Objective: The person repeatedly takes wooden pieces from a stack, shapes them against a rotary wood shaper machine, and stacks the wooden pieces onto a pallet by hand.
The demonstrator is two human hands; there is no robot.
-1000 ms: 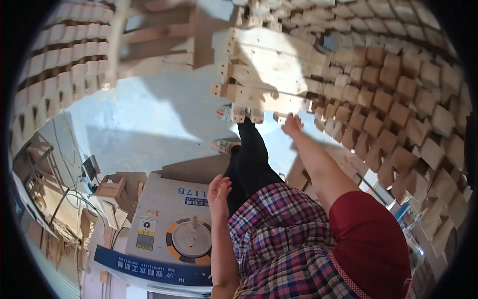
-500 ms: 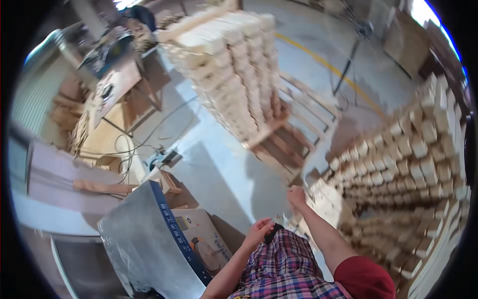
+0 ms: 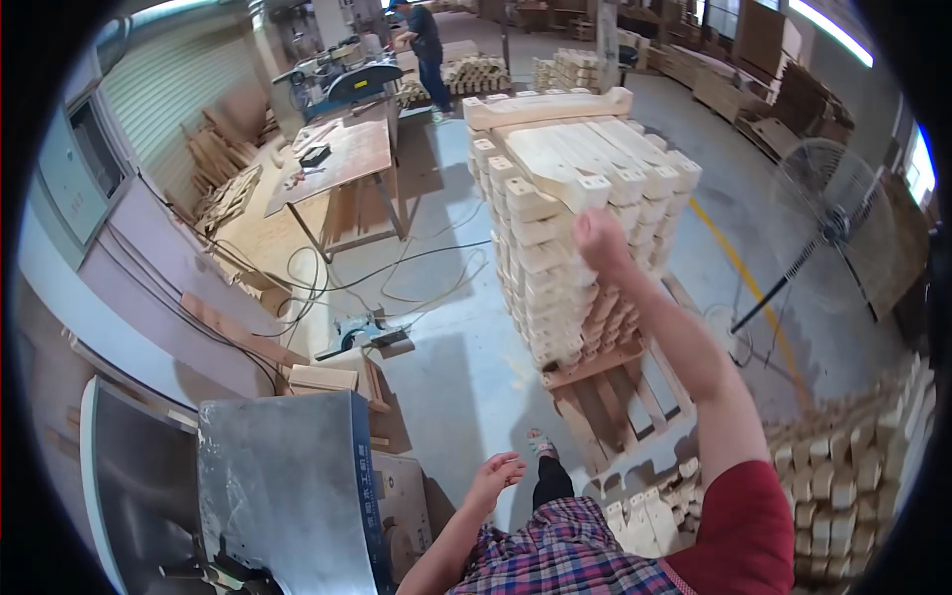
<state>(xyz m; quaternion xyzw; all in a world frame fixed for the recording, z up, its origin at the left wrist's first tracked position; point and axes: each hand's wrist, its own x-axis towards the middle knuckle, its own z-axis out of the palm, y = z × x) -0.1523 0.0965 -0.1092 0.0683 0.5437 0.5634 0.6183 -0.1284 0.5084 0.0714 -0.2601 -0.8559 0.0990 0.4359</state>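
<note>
My right hand [image 3: 601, 241] is raised in front of a tall stack of pale wooden pieces [image 3: 540, 233] on a pallet. Its fingers are curled closed, and what they hold, if anything, is hidden. Whether it touches the stack cannot be told. My left hand [image 3: 496, 476] hangs low at the front of my body, fingers apart and empty, to the right of a machine with a grey metal top [image 3: 278, 476].
A workbench [image 3: 342, 159] with tools stands at the back left, cables [image 3: 397, 263] crossing the floor below it. Behind it is a person [image 3: 424, 50]. A large fan [image 3: 833, 223] stands right; more stacked wood [image 3: 843, 486] is at lower right.
The view has swung up and round from the floor and nearby wood to the wider workshop. My right hand has risen in front of the tall stack; my left hand remains low.
</note>
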